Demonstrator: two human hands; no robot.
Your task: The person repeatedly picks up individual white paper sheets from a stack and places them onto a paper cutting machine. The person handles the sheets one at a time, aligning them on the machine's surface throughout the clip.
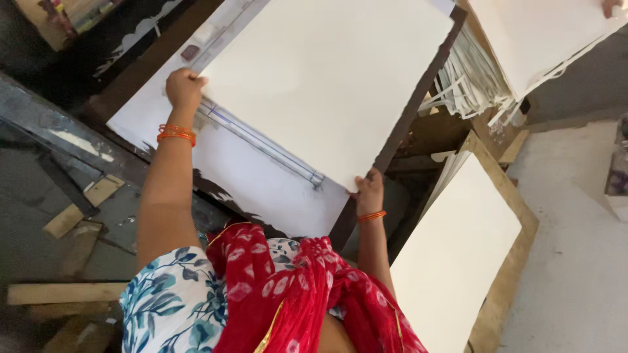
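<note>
A large cream-white sheet of thick paper [327, 85] lies tilted over a white-topped work table [261, 189] with a dark frame. My left hand [183, 87] grips the sheet's far left corner. My right hand [369, 191] pinches the sheet's near corner at the table's dark edge. Both wrists carry orange bangles. A metal guide rail [261, 144] runs across the table just under the sheet's lower edge.
A stack of similar cream sheets [451, 255] rests on a wooden board at the right. More white sheets and cut strips [471, 78] hang at the upper right, where another person's fingertip [611, 6] shows. Wooden offcuts [72, 216] lie on the floor at left.
</note>
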